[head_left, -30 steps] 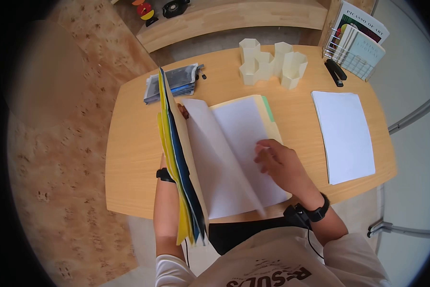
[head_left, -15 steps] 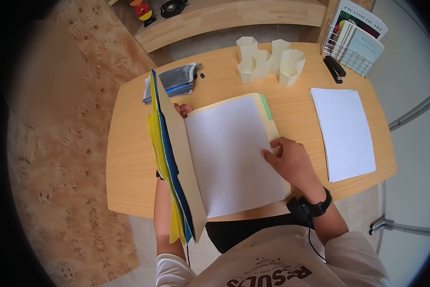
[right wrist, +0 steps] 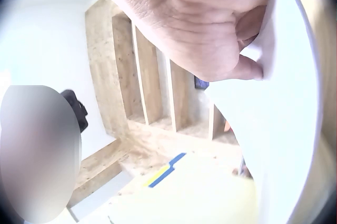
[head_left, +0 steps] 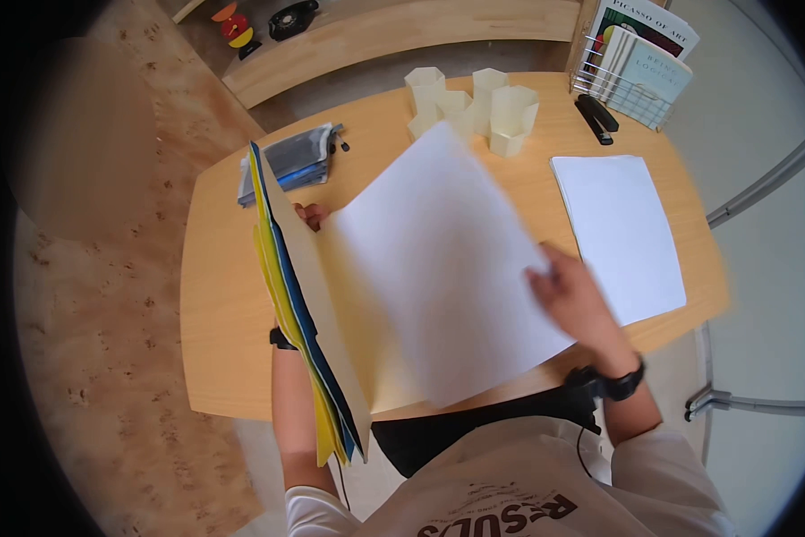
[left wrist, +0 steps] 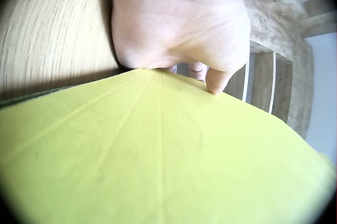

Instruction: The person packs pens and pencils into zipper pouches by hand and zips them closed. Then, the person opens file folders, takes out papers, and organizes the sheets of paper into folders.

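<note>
An open folder (head_left: 332, 345) with yellow, blue and cream leaves lies on the table, its left leaves standing nearly upright. My left hand (head_left: 312, 216) grips those raised leaves at their far end. In the left wrist view, the thumb of the left hand (left wrist: 181, 29) bends over the edge of the yellow cover (left wrist: 158, 155). White paper (head_left: 447, 268) is lifted at a slant above the folder's right side. My right hand (head_left: 574, 295) pinches its right edge. The right wrist view shows the thumb of the right hand (right wrist: 205, 29) pressed against the curved paper (right wrist: 287, 124).
A stack of white sheets (head_left: 621, 237) lies at the right. Behind it are a black stapler (head_left: 596, 119) and a wire rack (head_left: 635, 100) with books. Cream hexagonal holders (head_left: 512, 121) stand at the back. Dark zip pouches (head_left: 299, 157) are piled at the back left.
One second ago the right hand was over a white sheet turning leftward. It then took the paper's right edge and has now raised the paper out rightward. The left hand still holds the leaves.
</note>
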Tool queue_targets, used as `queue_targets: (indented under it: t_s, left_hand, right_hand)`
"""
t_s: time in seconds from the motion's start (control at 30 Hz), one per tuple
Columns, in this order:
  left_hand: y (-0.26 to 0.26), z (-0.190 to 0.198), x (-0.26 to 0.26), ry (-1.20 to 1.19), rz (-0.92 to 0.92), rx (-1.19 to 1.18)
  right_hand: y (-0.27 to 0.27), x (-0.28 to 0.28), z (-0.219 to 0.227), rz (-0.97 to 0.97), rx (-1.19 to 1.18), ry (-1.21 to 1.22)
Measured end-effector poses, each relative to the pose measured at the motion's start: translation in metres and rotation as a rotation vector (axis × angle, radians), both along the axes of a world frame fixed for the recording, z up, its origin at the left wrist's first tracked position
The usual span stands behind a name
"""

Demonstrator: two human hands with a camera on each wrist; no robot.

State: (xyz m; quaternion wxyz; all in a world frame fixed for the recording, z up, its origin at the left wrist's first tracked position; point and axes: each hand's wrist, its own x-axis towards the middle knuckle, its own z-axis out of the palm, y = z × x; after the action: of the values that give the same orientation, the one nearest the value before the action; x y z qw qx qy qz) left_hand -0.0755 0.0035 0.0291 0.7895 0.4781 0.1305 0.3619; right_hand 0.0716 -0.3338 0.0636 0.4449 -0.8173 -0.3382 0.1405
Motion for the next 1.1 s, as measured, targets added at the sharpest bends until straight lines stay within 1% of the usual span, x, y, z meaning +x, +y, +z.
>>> queue_targets:
  t_s: [0.03,0.1,0.13,0.17,0.2,0.23,0.3,0.33,0.4,0.5,0.53,0.6,0.63,0.7,0.73,0.8,0.83,0.87,0.9,0.93,0.97,1.0,1.03,1.1]
  left_hand:
    - [-0.001,0.0,0.0,-0.011,0.0,-0.014]
    - [-0.002,-0.001,0.0,-0.037,0.006,-0.037]
    - [-0.003,-0.001,-0.001,-0.052,0.01,-0.046]
    - [-0.003,-0.001,-0.001,-0.066,0.015,-0.054]
    - [-0.003,-0.002,-0.001,-0.078,0.019,-0.06]
    - [-0.003,-0.002,-0.002,-0.091,0.024,-0.063]
    - [-0.004,-0.002,-0.002,-0.116,0.031,-0.063]
    - [0.0,-0.005,-0.002,-0.117,0.032,-0.064]
    - [0.007,-0.013,-0.001,-0.043,0.068,-0.1]
    - [0.009,-0.016,-0.001,-0.046,0.058,-0.098]
    - [0.009,-0.017,-0.001,-0.048,0.053,-0.097]
    - [0.01,-0.018,-0.001,-0.055,0.043,-0.097]
    - [0.01,-0.018,-0.002,-0.06,0.038,-0.098]
    - [0.011,-0.019,-0.002,-0.071,0.034,-0.1]
    - [0.011,-0.019,-0.003,-0.076,0.035,-0.101]
    - [0.011,-0.02,-0.003,-0.085,0.037,-0.104]
    - [0.011,-0.02,-0.003,-0.086,0.035,-0.105]
    - [0.011,-0.02,-0.004,-0.083,0.029,-0.105]
    - [0.012,-0.02,-0.003,-0.076,0.02,-0.101]
    - [0.012,-0.02,-0.003,-0.071,0.012,-0.096]
    - [0.013,-0.021,-0.003,-0.074,0.003,-0.089]
    - [0.014,-0.022,-0.003,-0.08,-0.013,-0.083]
    - [0.017,-0.024,0.0,-0.079,-0.026,-0.078]
    - [0.034,-0.04,-0.004,-0.131,-0.103,-0.075]
  right_hand:
    - [-0.022,0.022,-0.013,-0.103,-0.007,0.018]
    - [-0.073,0.069,-0.012,-0.269,-0.045,0.064]
    - [-0.1,0.09,-0.019,-0.396,0.008,0.073]
    - [-0.122,0.11,-0.016,-0.438,0.057,0.151]
    - [-0.142,0.123,-0.006,-0.359,0.08,0.2]
    - [-0.163,0.137,-0.009,-0.396,0.108,0.22]
    - [-0.186,0.145,-0.003,-0.442,0.036,0.231]
    - [-0.195,0.149,-0.006,-0.441,0.035,0.23]
    - [-0.206,0.157,-0.021,-0.456,0.018,0.284]
    - [-0.21,0.162,-0.038,-0.437,0.045,0.289]
    - [-0.208,0.161,-0.038,-0.439,0.047,0.291]
    - [-0.203,0.159,-0.037,-0.418,-0.059,0.214]
    - [-0.203,0.159,-0.037,-0.418,-0.059,0.214]
    - [-0.202,0.16,-0.039,-0.514,-0.289,0.01]
    - [-0.195,0.155,-0.041,-0.509,-0.288,0.009]
    - [-0.164,0.126,-0.046,-0.522,-0.272,-0.778]
    - [-0.129,0.097,-0.026,-0.487,-0.18,-0.531]
    - [-0.097,0.074,-0.016,-0.4,-0.125,-0.251]
    - [-0.069,0.05,-0.011,-0.228,-0.032,-0.047]
    - [-0.04,0.028,-0.012,-0.145,0.01,0.078]
    - [-0.018,0.013,-0.02,-0.055,0.081,0.141]
    - [-0.001,0.002,-0.026,-0.008,0.083,0.128]
    - [0.013,-0.006,-0.032,0.021,0.111,0.016]
    - [0.03,-0.02,-0.026,-0.005,-0.042,-0.057]
